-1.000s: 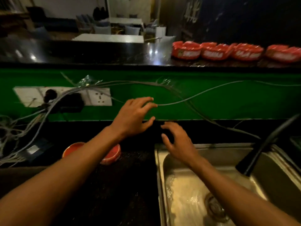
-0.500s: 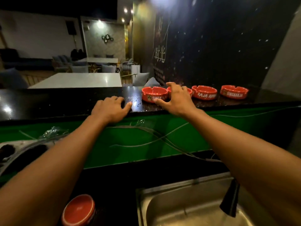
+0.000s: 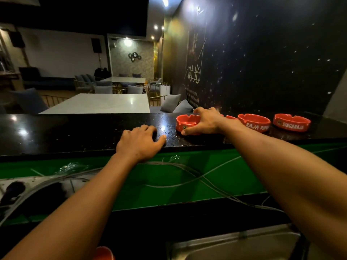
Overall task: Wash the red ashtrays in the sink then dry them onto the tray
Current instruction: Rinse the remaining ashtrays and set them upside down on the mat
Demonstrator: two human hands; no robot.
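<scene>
Head view: right hand on ashtray

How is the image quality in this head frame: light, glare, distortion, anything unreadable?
Head view: dim room, with ceiling lights flaring at top; bright glare spots on the wet black counter beside the left hand; wide-angle bending stretches both forearms; the right hand covers part of the nearest red ashtray, though lettering on the farthest ashtray stays readable; the sink is murky.

so I'm counting four red ashtrays sitting on the black counter, two hands, and one steel sink
</scene>
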